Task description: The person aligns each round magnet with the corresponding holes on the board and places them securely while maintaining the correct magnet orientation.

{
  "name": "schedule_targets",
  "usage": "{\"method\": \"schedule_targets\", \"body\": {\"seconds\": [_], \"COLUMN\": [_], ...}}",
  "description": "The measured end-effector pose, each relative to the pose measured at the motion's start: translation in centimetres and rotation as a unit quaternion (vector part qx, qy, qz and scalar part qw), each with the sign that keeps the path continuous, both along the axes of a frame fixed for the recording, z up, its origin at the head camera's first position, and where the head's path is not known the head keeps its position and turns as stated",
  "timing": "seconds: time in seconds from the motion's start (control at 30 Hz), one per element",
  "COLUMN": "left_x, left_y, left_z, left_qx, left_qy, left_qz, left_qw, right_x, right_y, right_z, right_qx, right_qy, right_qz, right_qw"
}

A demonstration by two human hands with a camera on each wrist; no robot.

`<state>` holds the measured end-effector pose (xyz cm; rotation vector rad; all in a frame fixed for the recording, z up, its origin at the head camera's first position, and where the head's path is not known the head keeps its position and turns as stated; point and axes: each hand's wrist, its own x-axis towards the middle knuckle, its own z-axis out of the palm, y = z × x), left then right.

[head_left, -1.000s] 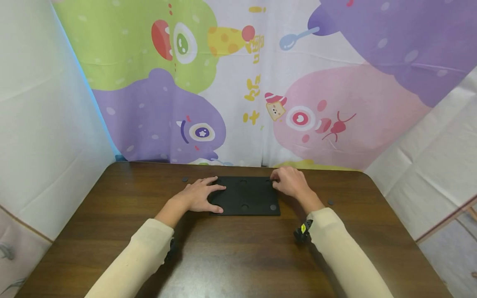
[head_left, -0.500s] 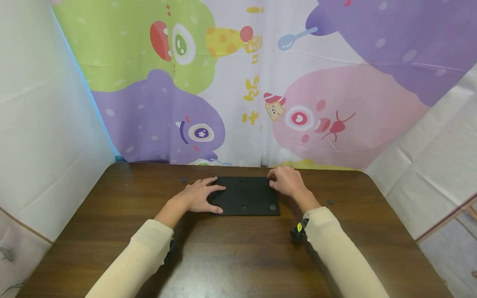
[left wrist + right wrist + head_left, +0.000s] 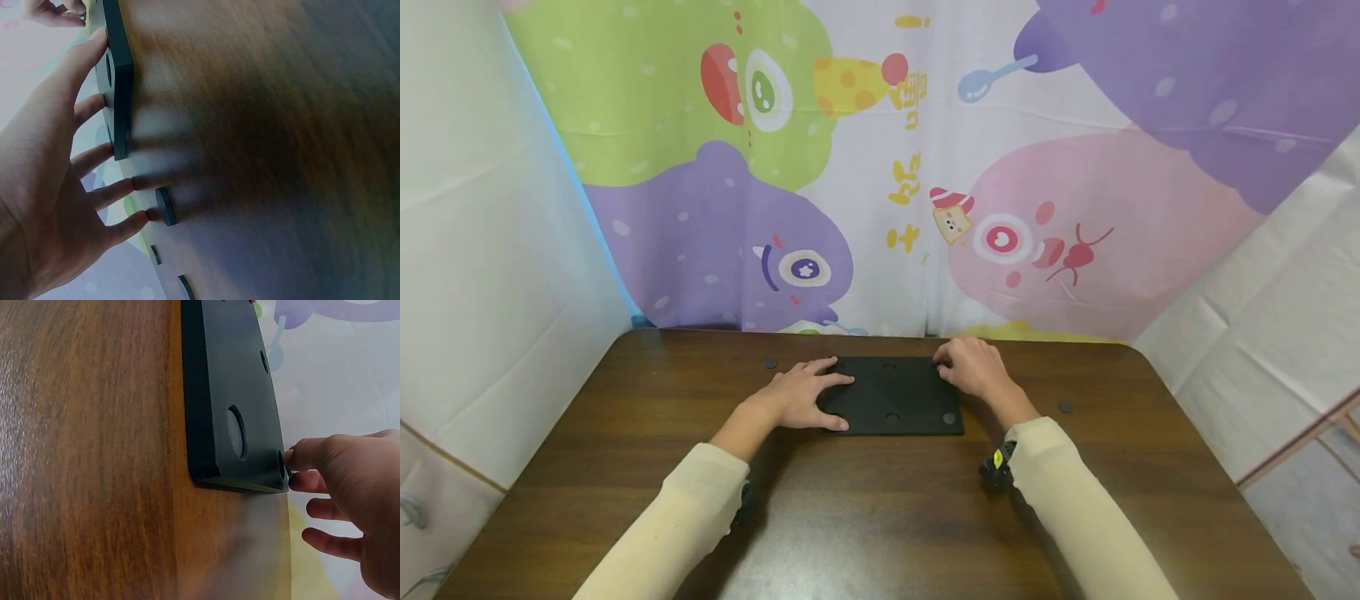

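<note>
A flat black board (image 3: 887, 392) with round recesses lies on the table. Its near right recess holds a dark grey disc (image 3: 949, 418), also visible as a disc (image 3: 235, 434) in the right wrist view. My left hand (image 3: 797, 393) rests on the board's left end, fingers spread and thumb at the near edge. At the far right corner, my right hand (image 3: 973, 367) pinches a small dark disc (image 3: 290, 474) between thumb and index finger, right at the corner recess. The fingers hide most of that disc. The other right fingers are loosely bent beyond the board's edge.
One loose dark disc (image 3: 771, 364) lies left of the board, another disc (image 3: 1065, 407) to its right. The left wrist view shows several discs, including a nearer disc (image 3: 165, 206), beside my left fingers. A patterned curtain (image 3: 887, 167) hangs behind the brown table (image 3: 865, 517).
My right hand has shifted slightly left, onto the board's far right corner. The left hand, the board and the loose discs have stayed in place.
</note>
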<state>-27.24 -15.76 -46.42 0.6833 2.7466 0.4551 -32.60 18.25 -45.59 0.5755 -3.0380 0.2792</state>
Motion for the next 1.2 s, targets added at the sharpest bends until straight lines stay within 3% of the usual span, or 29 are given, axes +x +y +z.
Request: {"method": "schedule_targets", "body": {"seconds": [0.33,0.57,0.63,0.77,0.9,1.07,1.2], "left_x": [-0.2,-2.6,-2.5,-0.9,0.0,0.2,-0.6], "left_y": [-0.3,-1.4,-1.3,-0.8,-0.4,-0.1,-0.4], "left_z": [-0.3,-3.9,-3.6,-1.1,0.0,0.2,-0.8], "left_qx": [0.007,0.017,0.017,0.017,0.012,0.005,0.010], "left_qy": [-0.002,0.013,0.009,-0.004,-0.002,-0.005,-0.004], "left_qz": [-0.001,-0.009,-0.008,-0.007,-0.005,0.003,-0.001], "left_qw": [1.0000,0.9997,0.9998,0.9998,0.9999,1.0000,0.9999], "right_x": [0.0,0.1,0.2,0.3,0.3,0.3,0.3], "right_y": [0.0,-0.2,-0.2,-0.3,-0.4,-0.4,-0.4], "right_z": [-0.4,-0.5,-0.5,-0.5,-0.5,-0.4,-0.4], "right_qx": [0.006,0.011,0.012,0.013,0.013,0.014,0.010], "right_qy": [0.002,0.018,0.020,0.025,0.030,0.032,0.029], "right_qz": [0.002,0.008,0.008,0.006,0.003,0.004,0.004], "right_qw": [1.0000,0.9997,0.9997,0.9996,0.9995,0.9994,0.9995]}}
